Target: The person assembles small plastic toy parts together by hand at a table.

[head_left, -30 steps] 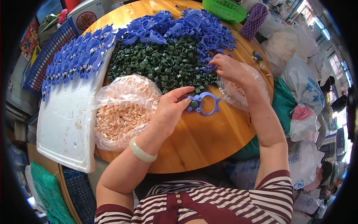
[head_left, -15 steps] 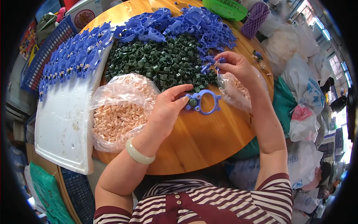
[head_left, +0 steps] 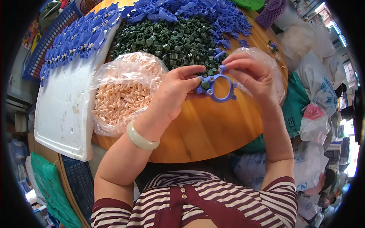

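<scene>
Holding a blue plastic ring-shaped frame [head_left: 211, 87] with dark green insert [head_left: 205, 84], above a round wooden desk [head_left: 201, 133].
Left hand [head_left: 176, 89]: thumb and fingers closed on frame's left end. Right hand [head_left: 253, 74]: fingertips nearly together, pinching a small blue plastic piece [head_left: 222, 68] at the frame's upper edge.

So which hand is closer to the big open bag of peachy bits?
The left hand: it's just right of the bag. The right hand is farther right, beside the blue ring.
</scene>
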The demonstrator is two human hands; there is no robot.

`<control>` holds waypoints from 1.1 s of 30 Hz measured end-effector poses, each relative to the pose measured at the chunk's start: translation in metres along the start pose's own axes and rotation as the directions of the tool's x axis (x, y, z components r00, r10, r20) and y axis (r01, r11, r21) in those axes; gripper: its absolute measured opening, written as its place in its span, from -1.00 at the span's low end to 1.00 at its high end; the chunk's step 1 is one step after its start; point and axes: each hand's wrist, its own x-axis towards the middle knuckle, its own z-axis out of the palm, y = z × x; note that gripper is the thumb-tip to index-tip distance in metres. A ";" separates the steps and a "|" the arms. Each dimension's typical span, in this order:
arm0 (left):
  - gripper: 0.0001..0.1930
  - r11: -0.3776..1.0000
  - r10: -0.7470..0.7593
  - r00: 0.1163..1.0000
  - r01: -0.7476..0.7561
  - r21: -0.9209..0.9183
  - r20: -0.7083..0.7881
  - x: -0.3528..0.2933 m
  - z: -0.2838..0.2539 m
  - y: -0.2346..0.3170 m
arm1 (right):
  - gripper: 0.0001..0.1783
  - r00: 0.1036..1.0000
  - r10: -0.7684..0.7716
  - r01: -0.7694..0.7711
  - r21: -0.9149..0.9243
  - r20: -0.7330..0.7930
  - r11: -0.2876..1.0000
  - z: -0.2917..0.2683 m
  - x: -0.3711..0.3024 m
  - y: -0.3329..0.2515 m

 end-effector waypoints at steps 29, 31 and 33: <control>-0.68 0.996 -0.074 0.997 0.073 0.042 0.008 -0.003 0.002 0.003 | -0.71 0.979 -0.098 0.149 -0.300 0.177 0.942 0.004 -0.005 0.002; -0.68 0.996 -0.076 0.997 0.075 0.039 0.012 -0.003 0.002 0.002 | -0.72 0.980 -0.106 0.154 -0.308 0.167 0.939 0.005 -0.006 0.003; -0.67 0.996 -0.074 0.997 0.073 0.044 0.020 -0.003 0.001 0.003 | -0.73 0.981 -0.120 0.163 -0.313 0.151 0.936 0.006 -0.006 0.003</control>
